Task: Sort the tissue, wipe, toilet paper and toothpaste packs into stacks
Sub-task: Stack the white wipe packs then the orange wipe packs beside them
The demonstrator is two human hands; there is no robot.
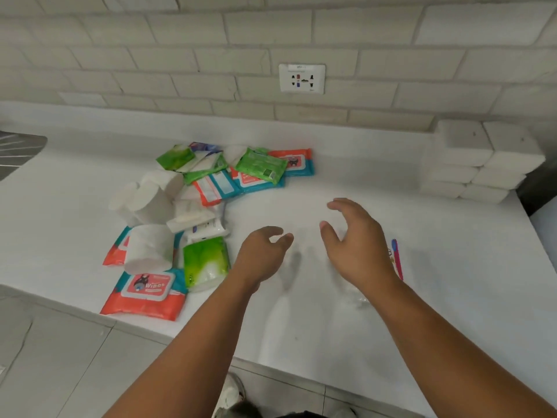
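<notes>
A jumbled pile lies on the left of the white counter [301, 312]. It holds red-and-blue wipes packs [144, 292], green tissue packs [205, 260], white toilet paper rolls [147, 248] and white toothpaste tubes [205, 229]. More green packs [260, 165] and wipes packs [297, 161] sit at the pile's far side. At the back right, white tissue packs [479, 164] stand in two neat stacks. My left hand [262, 254] hovers just right of the pile, fingers loosely curled, empty. My right hand [355, 236] hovers open over the bare counter, holding nothing.
A pink and blue toothbrush-like item [397, 257] lies right of my right hand. A wall socket [302, 79] sits on the brick wall behind. A metal sink drainer [18, 152] is at the far left. The counter's front edge runs diagonally below my arms.
</notes>
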